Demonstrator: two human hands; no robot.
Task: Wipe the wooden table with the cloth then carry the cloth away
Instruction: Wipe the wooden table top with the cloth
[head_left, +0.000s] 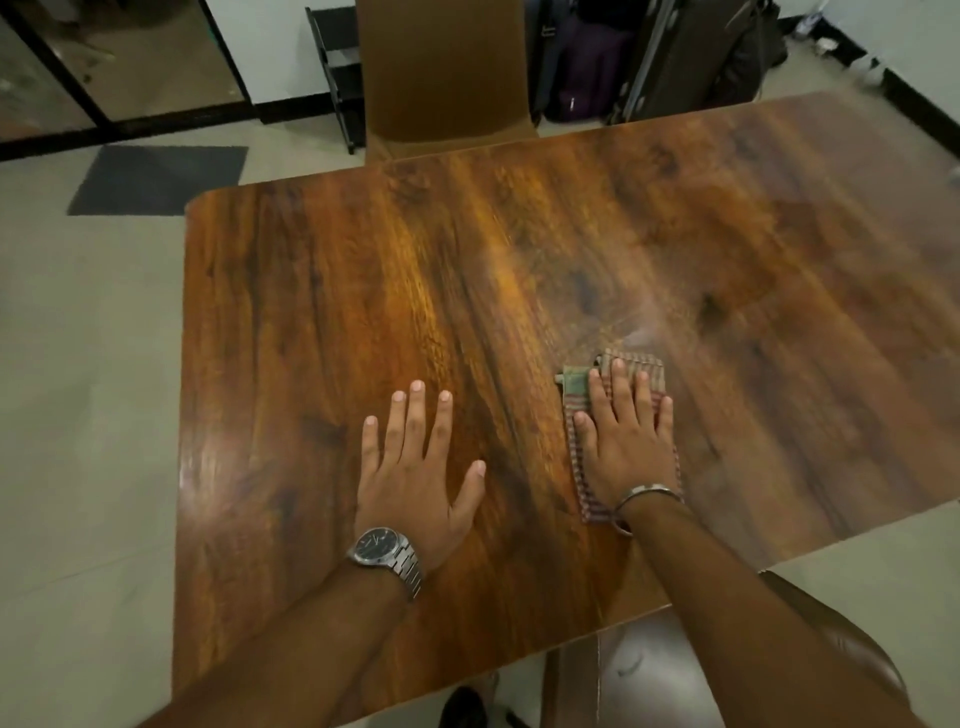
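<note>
A: Starting at nine o'clock?

B: The left hand (415, 467) lies flat on the wooden table (311, 291), fingers spread, holding nothing.

A: And toward three o'clock?

B: The right hand (626, 441) presses straight fingers onto the folded striped cloth (636, 366), which lies on the table just right of centre, toward the near edge.

A: Risks?

B: With a flat palm and no grip, I'd guess the cloth could bunch or slide free mid-stroke. The far half, near the chair (441, 67) at twelve o'clock, could get missed.

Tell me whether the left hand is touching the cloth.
Apart. The head view shows the left hand flat on the wooden table, with bare wood between it and the cloth under the right hand.
</note>
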